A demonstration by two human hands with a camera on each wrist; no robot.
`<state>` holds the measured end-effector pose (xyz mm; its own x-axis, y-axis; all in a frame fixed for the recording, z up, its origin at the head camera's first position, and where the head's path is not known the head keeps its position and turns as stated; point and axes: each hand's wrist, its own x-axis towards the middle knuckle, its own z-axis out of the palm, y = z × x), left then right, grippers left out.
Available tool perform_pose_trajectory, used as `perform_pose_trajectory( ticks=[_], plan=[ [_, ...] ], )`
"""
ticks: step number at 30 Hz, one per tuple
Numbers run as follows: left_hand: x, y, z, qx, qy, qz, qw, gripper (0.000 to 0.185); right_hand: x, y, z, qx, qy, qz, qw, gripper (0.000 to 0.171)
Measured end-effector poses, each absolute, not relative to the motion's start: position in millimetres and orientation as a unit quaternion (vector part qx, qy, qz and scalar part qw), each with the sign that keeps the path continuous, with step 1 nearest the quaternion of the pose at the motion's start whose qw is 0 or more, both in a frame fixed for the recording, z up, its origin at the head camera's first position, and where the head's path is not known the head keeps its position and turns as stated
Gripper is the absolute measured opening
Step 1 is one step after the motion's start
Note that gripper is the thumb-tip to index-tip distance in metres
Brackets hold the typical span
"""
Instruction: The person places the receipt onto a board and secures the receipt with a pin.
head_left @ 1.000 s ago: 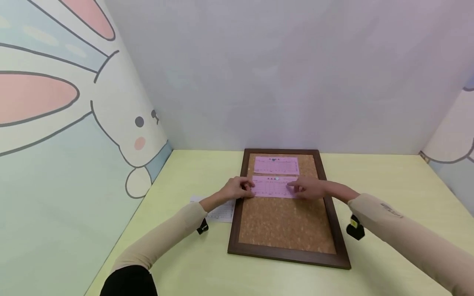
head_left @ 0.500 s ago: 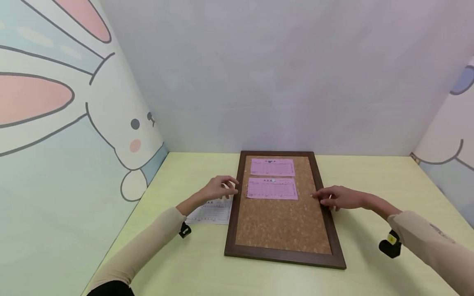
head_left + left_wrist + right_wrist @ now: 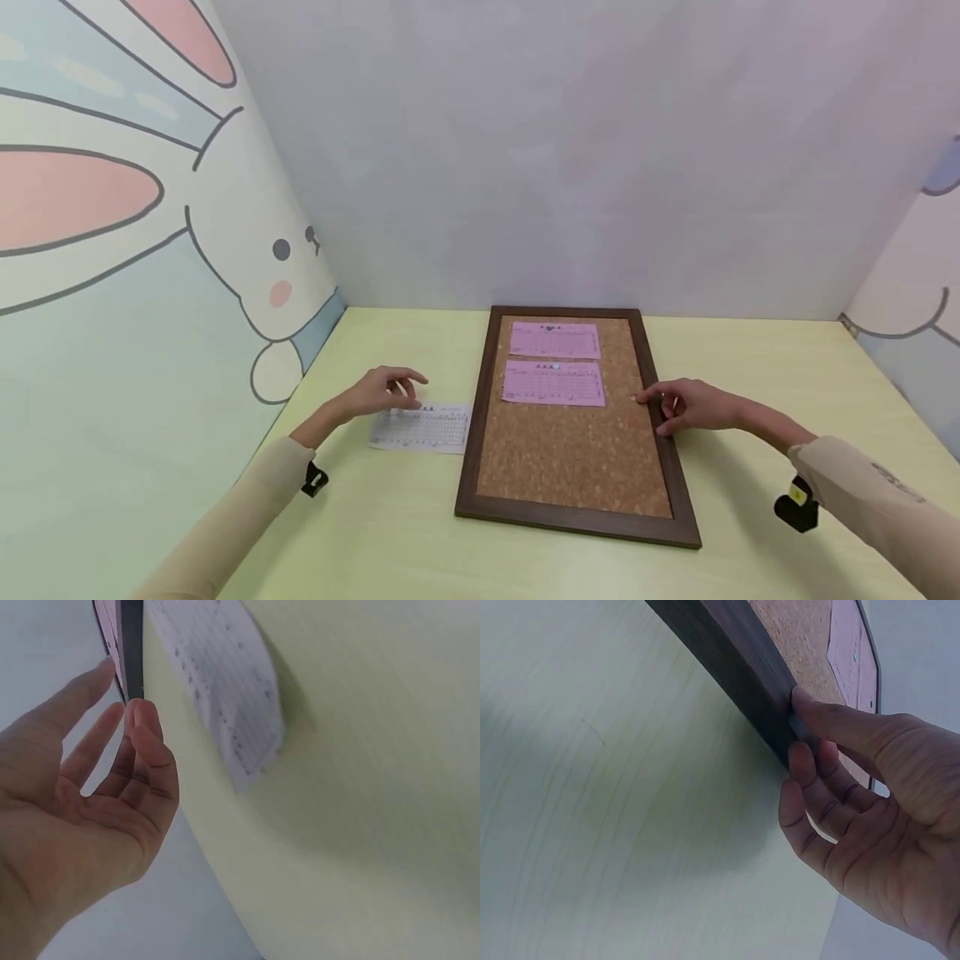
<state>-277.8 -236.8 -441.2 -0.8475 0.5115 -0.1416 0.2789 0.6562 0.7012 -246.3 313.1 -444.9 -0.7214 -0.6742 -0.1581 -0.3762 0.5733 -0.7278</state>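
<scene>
A cork board (image 3: 577,454) with a dark brown wooden frame lies on the table. Two pink printed slips are on it: an upper slip (image 3: 570,343) with a dark green pin at its top, and a lower slip (image 3: 566,390) with a pale pin. My right hand (image 3: 693,406) holds the board's right frame edge (image 3: 742,656), index finger over the frame and thumb at its outer side. Left of the board lies a white printed slip (image 3: 431,432), its near end curling up in the left wrist view. Over its upper left corner hovers my left hand (image 3: 378,392), fingers loosely bent, holding nothing.
The pale yellow table (image 3: 382,533) meets a grey-lilac wall (image 3: 562,167) just behind the board. A wall with a rabbit drawing (image 3: 247,242) rises on the left, and another patterned wall (image 3: 911,267) on the right.
My right hand has moved from the lower pink slip to the board's right edge. My left hand has left the slip's left side and moved left to over the white slip.
</scene>
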Motion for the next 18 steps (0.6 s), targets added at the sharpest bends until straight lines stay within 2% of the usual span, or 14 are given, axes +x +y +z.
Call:
perform_pose_trajectory(
  ticks=[8, 18],
  plan=[
    [-262, -255, -450, 0.206, 0.890, 0.361, 0.190, 0.042, -246, 314, -446, -0.297, 0.867, -0.336, 0.216, 0.048],
    [-261, -246, -454, 0.220, 0.881, 0.365, 0.204, 0.041, -242, 311, -443, -0.291, 0.872, -0.330, 0.216, 0.049]
  ],
)
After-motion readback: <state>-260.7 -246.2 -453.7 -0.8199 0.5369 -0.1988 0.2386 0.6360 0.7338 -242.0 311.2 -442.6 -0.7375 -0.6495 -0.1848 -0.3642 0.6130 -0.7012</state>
